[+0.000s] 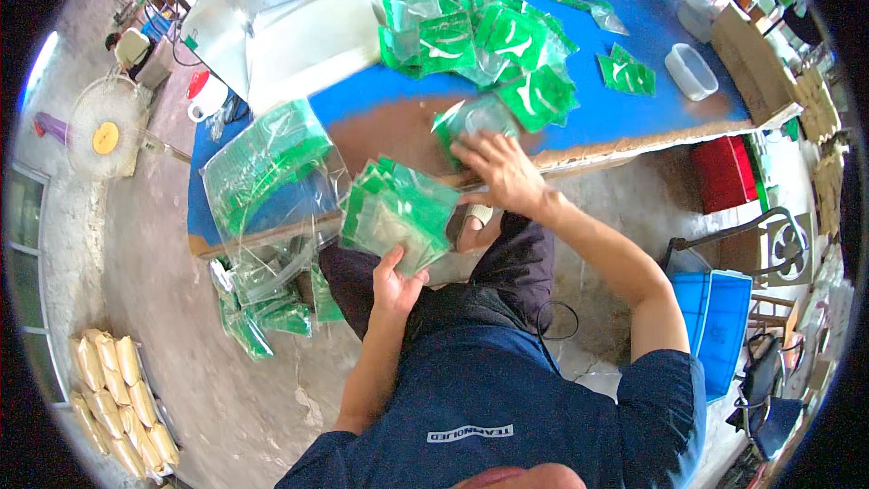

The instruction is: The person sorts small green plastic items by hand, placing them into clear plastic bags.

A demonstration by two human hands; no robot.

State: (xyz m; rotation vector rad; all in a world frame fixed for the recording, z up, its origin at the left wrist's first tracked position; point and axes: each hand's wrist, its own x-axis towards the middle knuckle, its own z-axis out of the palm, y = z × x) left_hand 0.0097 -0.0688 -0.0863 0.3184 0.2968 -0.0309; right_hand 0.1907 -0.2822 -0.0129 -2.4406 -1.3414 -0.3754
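A stack of flat green-and-clear plastic pouches (396, 213) sits at the near edge of the blue surface (625, 0), held from below by the left hand (396, 282), whose fingers (391, 260) are curled up against its lower edge, thumb on the face. Just right of the stack, the right hand (501, 172) lies palm down with its fingers (469, 150) spread over a single pouch (475, 119), pressing it onto a worn brown patch of the surface; whether they pinch it cannot be told.

Beyond that pouch, a loose heap of the same glossy pouches (489, 36) covers the middle of the surface, with a few strays further right beside a small clear plastic tub (692, 71). Left of the stack lies a big clear bag packed with pouches (262, 163), and below it more bagged pouches (258, 303) rest on the concrete floor. A sheet of shiny metal (290, 18) stands at the far left of the surface. Right of the stack, under the surface edge, is a red crate (724, 172).
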